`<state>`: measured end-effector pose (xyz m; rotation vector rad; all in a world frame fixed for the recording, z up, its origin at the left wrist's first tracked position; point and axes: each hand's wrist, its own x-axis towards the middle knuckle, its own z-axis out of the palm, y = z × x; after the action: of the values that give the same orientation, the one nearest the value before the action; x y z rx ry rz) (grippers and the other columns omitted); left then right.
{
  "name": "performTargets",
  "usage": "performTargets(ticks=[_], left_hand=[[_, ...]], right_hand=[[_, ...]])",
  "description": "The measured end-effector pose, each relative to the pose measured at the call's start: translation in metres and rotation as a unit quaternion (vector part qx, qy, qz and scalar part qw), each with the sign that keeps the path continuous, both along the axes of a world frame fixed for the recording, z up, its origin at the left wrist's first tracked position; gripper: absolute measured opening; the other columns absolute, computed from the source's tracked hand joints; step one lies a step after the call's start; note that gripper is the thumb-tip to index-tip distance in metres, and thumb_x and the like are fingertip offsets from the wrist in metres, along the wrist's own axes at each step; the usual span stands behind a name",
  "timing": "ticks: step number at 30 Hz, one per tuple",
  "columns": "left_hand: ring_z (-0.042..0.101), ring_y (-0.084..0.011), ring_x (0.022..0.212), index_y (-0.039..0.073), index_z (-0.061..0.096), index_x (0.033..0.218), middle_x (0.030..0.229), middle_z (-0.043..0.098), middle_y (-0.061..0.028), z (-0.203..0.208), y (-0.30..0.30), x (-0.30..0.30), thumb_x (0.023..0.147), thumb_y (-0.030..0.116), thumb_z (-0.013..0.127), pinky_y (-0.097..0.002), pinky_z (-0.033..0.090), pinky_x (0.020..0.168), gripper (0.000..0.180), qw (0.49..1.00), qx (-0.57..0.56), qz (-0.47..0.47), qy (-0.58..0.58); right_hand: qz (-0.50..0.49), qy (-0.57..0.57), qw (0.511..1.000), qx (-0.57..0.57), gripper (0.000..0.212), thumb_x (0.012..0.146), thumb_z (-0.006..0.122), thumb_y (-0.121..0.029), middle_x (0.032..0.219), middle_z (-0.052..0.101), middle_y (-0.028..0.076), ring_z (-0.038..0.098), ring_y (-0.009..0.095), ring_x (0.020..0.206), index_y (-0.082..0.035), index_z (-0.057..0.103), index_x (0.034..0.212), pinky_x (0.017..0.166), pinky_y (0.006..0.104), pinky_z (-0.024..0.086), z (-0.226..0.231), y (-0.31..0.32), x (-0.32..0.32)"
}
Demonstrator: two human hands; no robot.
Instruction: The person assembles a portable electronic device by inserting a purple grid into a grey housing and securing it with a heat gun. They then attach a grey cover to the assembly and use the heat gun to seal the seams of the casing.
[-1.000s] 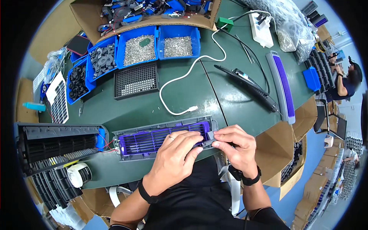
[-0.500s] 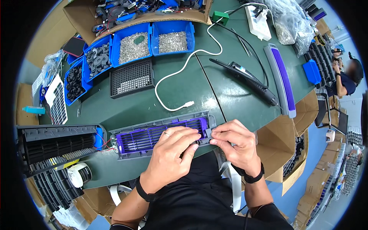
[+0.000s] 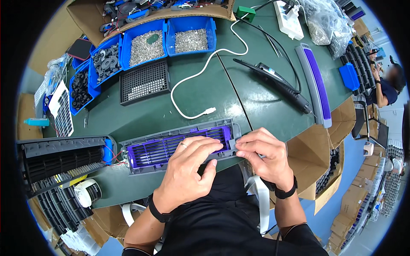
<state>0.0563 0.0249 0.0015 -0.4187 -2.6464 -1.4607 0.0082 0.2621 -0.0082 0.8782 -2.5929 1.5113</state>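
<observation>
A: Where is the shell (image 3: 171,135) placed?

B: It is laid flat on the worktop (image 3: 205,91), a little below the centre of the frame. A purple grille (image 3: 151,152) is set inside it, and a grey block (image 3: 232,145) is seen at its right end.

A: And how are the hands held?

B: The left hand (image 3: 188,170) is curved over the right part of the grille, with the thumb spread wide from the fingers. The thumb and fingertips of the right hand (image 3: 269,160) are drawn close together at the block; whether it is gripped or merely touched cannot be told.

A: What is found close by?

B: Red wires (image 3: 114,158) are strung between the shell's left end and a grey casing (image 3: 64,145) at the left. Below the casing, a tub (image 3: 83,194) is seen.

A: And farther out?

B: A black tray (image 3: 145,97) is set above the shell, just below blue bins (image 3: 170,40) filled with small parts. A white cable (image 3: 209,111) is curved across the middle. At the upper right, a black driver (image 3: 282,87) is laid beside a grey-and-purple bar (image 3: 316,85). At the far right edge, a person (image 3: 382,87) is seen.
</observation>
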Motion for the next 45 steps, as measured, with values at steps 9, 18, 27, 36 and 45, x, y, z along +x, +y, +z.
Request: performTargets(ticks=[9,18,27,36,45], left_hand=[[0.070,-0.0339,0.116,0.006,0.082,0.112,0.121,0.078,-0.0117,-0.004,0.002,0.001,0.085,0.001,0.080,-0.0453,0.056,0.102,0.028,1.000,-0.018,-0.001,0.010],[0.070,-0.0316,0.114,0.008,0.085,0.108,0.116,0.079,-0.0098,-0.006,0.003,0.001,0.086,0.004,0.082,-0.0432,0.057,0.099,0.022,1.000,-0.017,0.002,0.023],[0.071,-0.0297,0.110,0.007,0.084,0.102,0.111,0.079,-0.0078,-0.010,0.008,-0.001,0.087,0.008,0.084,-0.0421,0.056,0.096,0.015,0.998,-0.032,0.027,0.043],[0.070,-0.0293,0.111,0.007,0.084,0.103,0.112,0.079,-0.0068,-0.005,0.011,-0.003,0.087,0.006,0.084,-0.0418,0.055,0.098,0.016,0.999,-0.007,0.041,0.005],[0.069,-0.0291,0.113,0.005,0.081,0.108,0.122,0.076,-0.0072,-0.008,0.006,-0.001,0.087,0.009,0.086,-0.0431,0.053,0.097,0.023,0.994,-0.072,-0.020,0.077]], right_hand=[[0.020,-0.017,1.000,0.009,0.015,0.081,0.084,0.006,0.101,0.078,0.010,0.072,0.029,0.091,0.000,0.079,0.095,0.080,0.0388,0.059,0.007,0.003,-0.001],[0.019,-0.030,0.999,0.030,0.017,0.081,0.082,0.007,0.102,0.078,0.010,0.072,0.031,0.093,-0.001,0.080,0.095,0.081,0.0389,0.059,0.012,-0.001,-0.002],[0.042,-0.041,0.998,0.034,0.016,0.080,0.083,0.005,0.105,0.079,0.010,0.071,0.031,0.092,0.001,0.080,0.095,0.081,0.0390,0.058,0.009,0.004,-0.008],[0.045,-0.043,0.997,0.043,0.025,0.081,0.083,0.003,0.118,0.078,0.012,0.071,0.032,0.101,0.000,0.080,0.105,0.089,0.0411,0.059,0.016,0.001,-0.009],[0.065,-0.034,0.994,0.082,0.030,0.081,0.085,0.000,0.120,0.078,0.010,0.072,0.031,0.102,-0.002,0.080,0.110,0.089,0.0400,0.059,0.017,0.003,-0.007]])
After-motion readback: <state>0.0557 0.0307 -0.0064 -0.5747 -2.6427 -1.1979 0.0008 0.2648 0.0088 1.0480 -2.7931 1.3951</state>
